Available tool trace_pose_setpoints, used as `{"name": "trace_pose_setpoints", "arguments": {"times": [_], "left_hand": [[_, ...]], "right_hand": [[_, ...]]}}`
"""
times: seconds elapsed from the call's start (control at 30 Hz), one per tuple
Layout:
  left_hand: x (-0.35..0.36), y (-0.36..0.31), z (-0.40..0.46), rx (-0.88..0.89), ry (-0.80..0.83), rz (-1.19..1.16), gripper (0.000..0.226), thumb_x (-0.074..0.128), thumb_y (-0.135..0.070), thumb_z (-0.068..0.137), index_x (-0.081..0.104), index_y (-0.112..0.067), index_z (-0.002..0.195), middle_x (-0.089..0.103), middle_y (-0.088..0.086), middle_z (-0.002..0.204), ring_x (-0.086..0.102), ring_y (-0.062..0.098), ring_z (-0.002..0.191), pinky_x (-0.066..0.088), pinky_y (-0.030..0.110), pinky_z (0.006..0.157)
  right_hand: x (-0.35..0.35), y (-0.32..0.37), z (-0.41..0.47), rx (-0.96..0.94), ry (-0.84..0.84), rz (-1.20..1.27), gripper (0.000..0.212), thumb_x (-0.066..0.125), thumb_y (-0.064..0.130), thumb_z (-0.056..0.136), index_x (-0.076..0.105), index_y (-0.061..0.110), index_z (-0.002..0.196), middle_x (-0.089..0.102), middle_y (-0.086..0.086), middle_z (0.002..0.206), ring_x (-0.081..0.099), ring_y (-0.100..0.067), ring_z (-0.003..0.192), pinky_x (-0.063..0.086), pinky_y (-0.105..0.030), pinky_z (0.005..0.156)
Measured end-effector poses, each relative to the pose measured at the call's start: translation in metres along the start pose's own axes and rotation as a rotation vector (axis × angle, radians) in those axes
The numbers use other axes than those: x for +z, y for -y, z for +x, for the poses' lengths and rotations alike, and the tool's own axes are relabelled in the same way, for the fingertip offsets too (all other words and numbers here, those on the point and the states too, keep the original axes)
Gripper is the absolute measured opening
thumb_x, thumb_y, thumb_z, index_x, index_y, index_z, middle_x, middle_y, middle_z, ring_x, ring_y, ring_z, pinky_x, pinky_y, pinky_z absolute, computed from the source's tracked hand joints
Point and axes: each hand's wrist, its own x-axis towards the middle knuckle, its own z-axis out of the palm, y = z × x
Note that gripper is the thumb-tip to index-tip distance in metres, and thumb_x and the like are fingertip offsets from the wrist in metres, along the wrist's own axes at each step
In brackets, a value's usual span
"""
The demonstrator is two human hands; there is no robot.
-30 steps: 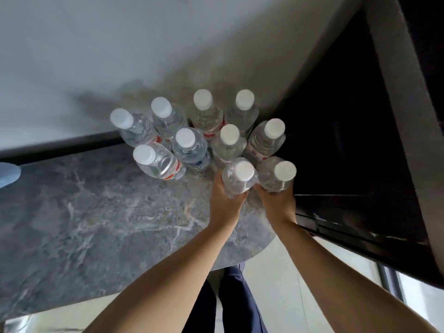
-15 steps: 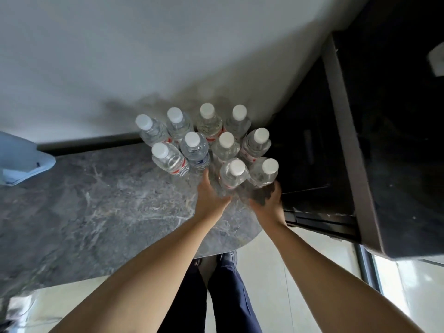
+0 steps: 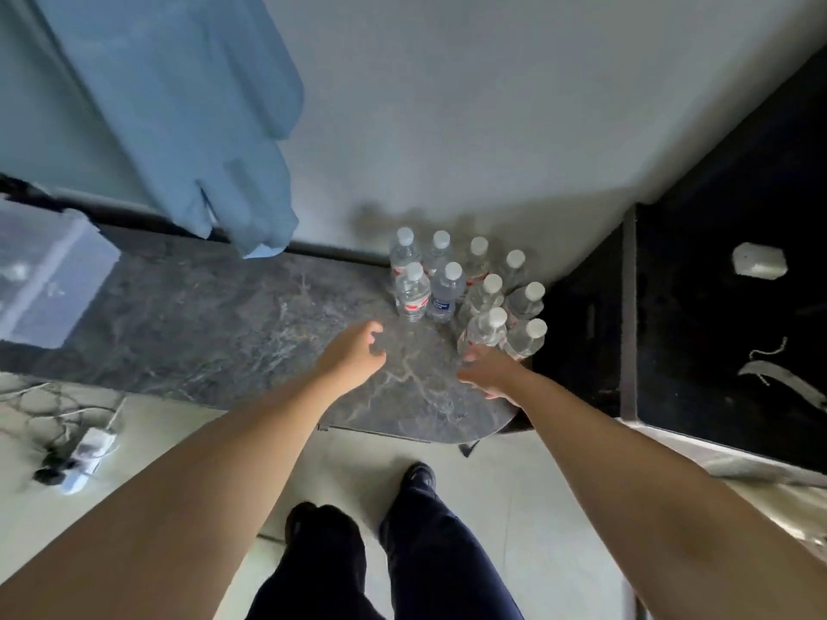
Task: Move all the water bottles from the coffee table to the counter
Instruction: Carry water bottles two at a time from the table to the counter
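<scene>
1. Your left hand (image 3: pixel 353 353) hovers over the grey marble counter (image 3: pixel 201 324) — fingers loosely curled, grasping nothing.
2. The water bottles (image 3: pixel 470 290) stand clustered upright at the counter's right end, against the wall.
3. Your right hand (image 3: pixel 490 371) is released, fingertips just beside the nearest bottle.

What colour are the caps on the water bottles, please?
White, on all the water bottles; seen in the head view.
</scene>
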Motion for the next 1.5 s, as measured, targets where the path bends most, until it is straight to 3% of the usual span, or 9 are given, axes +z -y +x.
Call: {"name": "trace_pose_setpoints", "arguments": {"times": [0.17,0.27,0.37,0.57,0.77,0.93,1.13,1.43,1.5], "left_hand": [[-0.035,0.05,-0.051,-0.102,-0.058,-0.043,0.032,0.059,-0.021,0.092,0.057,-0.014,0.124,0.062,0.008,0.119,0.058,0.02,0.095,0.043,0.029,0.085],[-0.064,0.092,-0.094,-0.172,-0.156,-0.108,0.033,0.058,-0.022,0.093,0.057,-0.014,0.125,0.062,0.005,0.119,0.06,0.022,0.105,0.04,0.024,0.081],[-0.092,0.144,-0.144,-0.233,-0.262,-0.145,0.035,0.059,-0.023,0.092,0.057,-0.014,0.126,0.063,0.007,0.119,0.061,0.024,0.107,0.042,0.026,0.084],[-0.146,0.254,-0.276,-0.374,-0.491,-0.183,0.037,0.064,-0.025,0.087,0.06,-0.01,0.121,0.066,0.011,0.117,0.062,0.027,0.111,0.046,0.033,0.091],[-0.191,0.35,-0.405,-0.541,-0.659,-0.215,0.032,0.06,-0.023,0.089,0.061,-0.005,0.114,0.065,0.016,0.114,0.06,0.031,0.107,0.046,0.032,0.085],[-0.207,0.415,-0.473,-0.688,-0.796,-0.276,0.037,0.058,-0.025,0.091,0.057,-0.011,0.125,0.061,0.01,0.126,0.054,0.027,0.119,0.045,0.034,0.097],[-0.227,0.478,-0.509,-0.788,-0.875,-0.375,0.034,0.06,-0.027,0.091,0.058,-0.016,0.124,0.062,0.007,0.123,0.055,0.023,0.116,0.044,0.033,0.097],[-0.317,0.579,-0.539,-1.006,-1.001,-0.429,0.036,0.059,-0.029,0.092,0.056,-0.016,0.125,0.061,0.006,0.124,0.056,0.022,0.116,0.044,0.029,0.092],[-0.336,0.599,-0.54,-1.041,-1.034,-0.459,0.036,0.059,-0.029,0.092,0.056,-0.017,0.125,0.061,0.005,0.123,0.057,0.022,0.114,0.046,0.03,0.091]], "right_hand": [[0.027,0.072,-0.023,-0.207,0.073,-0.385,0.047,0.059,0.024,0.093,0.051,0.009,0.137,0.055,-0.012,0.137,0.054,-0.028,0.123,0.044,-0.032,0.097],[0.066,0.125,-0.035,-0.322,0.09,-0.595,0.047,0.059,0.031,0.092,0.051,0.017,0.136,0.057,-0.008,0.137,0.057,-0.027,0.12,0.046,-0.036,0.103],[0.115,0.179,-0.058,-0.412,0.133,-0.709,0.048,0.057,0.025,0.094,0.048,0.011,0.139,0.052,-0.01,0.141,0.052,-0.028,0.127,0.041,-0.033,0.105],[0.243,0.28,-0.118,-0.669,0.094,-0.896,0.042,0.053,0.018,0.095,0.05,0.009,0.136,0.055,-0.013,0.137,0.053,-0.028,0.126,0.041,-0.03,0.101],[0.374,0.368,-0.199,-0.931,0.148,-1.051,0.042,0.053,0.017,0.096,0.05,0.007,0.136,0.051,-0.013,0.141,0.048,-0.028,0.13,0.039,-0.035,0.107],[0.459,0.42,-0.244,-1.118,0.198,-1.19,0.038,0.053,0.018,0.095,0.053,0.01,0.132,0.055,-0.012,0.136,0.053,-0.028,0.125,0.043,-0.035,0.103],[0.536,0.488,-0.267,-1.273,0.26,-1.347,0.032,0.051,0.021,0.094,0.058,0.009,0.122,0.061,-0.011,0.125,0.057,-0.027,0.115,0.047,-0.036,0.097],[0.638,0.636,-0.274,-1.488,0.341,-1.41,0.033,0.049,0.019,0.096,0.055,0.006,0.126,0.058,-0.011,0.125,0.058,-0.028,0.111,0.049,-0.036,0.09],[0.658,0.669,-0.275,-1.526,0.356,-1.445,0.036,0.049,0.021,0.096,0.053,0.007,0.129,0.056,-0.011,0.129,0.056,-0.028,0.117,0.047,-0.036,0.097]]}}
